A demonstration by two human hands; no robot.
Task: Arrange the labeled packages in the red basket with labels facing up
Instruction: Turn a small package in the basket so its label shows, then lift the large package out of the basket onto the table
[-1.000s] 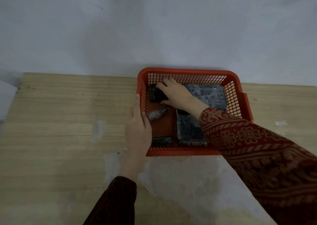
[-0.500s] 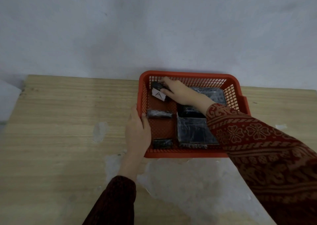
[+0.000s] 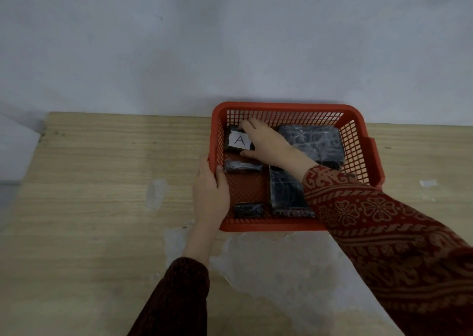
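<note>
Red basket [image 3: 291,225] sits on the wooden counter [image 3: 102,156], up against the pale wall at the far edge. Right hand [image 3: 268,142] reaches in over the basket's near-right side and pinches the small dark package [image 3: 231,147] in the far-left corner: index finger on its far edge, thumb on its near-right corner, so it's closed on that pkg. White label [image 3: 239,140] faces up, a handwritten "A" readable on it.

Left hand [image 3: 210,189] is on the basket's left wall, thumb hooked over the rim to the inside, fingers on the outside, gripping the wall.

Other pkgs, all black and shiny with clear wrap, no label visible on top of any: a small flat one [image 3: 243,166] just nearer than the "A" pkg, along the left wall; a small one [image 3: 248,210] in the near-left corner, touching the front wall; a longer one [image 3: 286,195] in the near-middle, partly under the right sleeve [image 3: 371,220]; a big one [image 3: 314,141] at the far right, partly behind the right wrist. Bare red mesh floor shows btwn the two small left pkgs.

Counter has pale scuffed patches [image 3: 156,192] left of the basket and a wide whitish area in front. Small scrap [image 3: 428,183] lies on the counter right of the basket.
</note>
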